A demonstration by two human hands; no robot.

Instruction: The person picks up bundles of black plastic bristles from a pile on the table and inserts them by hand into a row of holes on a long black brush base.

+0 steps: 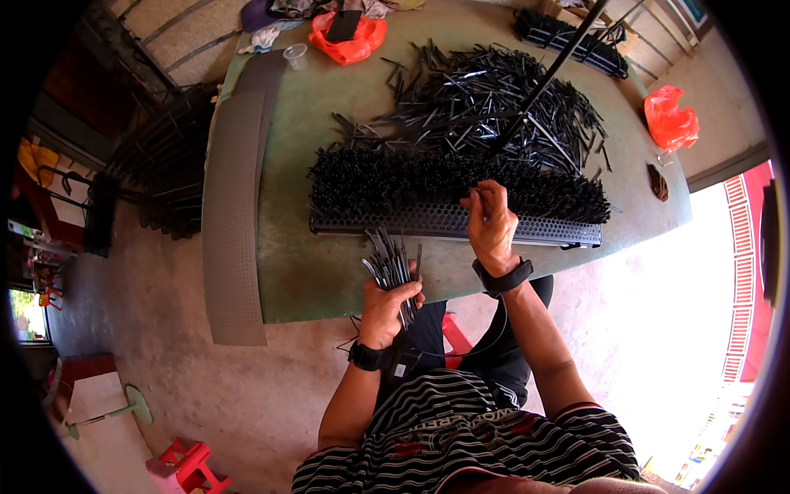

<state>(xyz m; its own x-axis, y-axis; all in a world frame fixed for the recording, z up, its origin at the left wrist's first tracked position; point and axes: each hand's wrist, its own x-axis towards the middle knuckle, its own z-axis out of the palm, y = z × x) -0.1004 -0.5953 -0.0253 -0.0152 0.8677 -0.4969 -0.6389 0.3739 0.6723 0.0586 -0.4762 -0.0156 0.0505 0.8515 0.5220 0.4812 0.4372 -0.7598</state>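
Fingers of the right hand (491, 224) pinch a black stick at the perforated strip (461, 222); the left hand (388, 306) clenches a bundle of black sticks (395, 265).

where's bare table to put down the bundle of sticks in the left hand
Bare table lies in front of the perforated strip, beside the left hand. Another patch lies left of the loose stick pile. Behind the strip, it is crowded.

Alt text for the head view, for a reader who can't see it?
Right hand pinches at black rods standing in a perforated strip on a green table; left hand grips a bundle of black rods. Loose rods are heaped behind.
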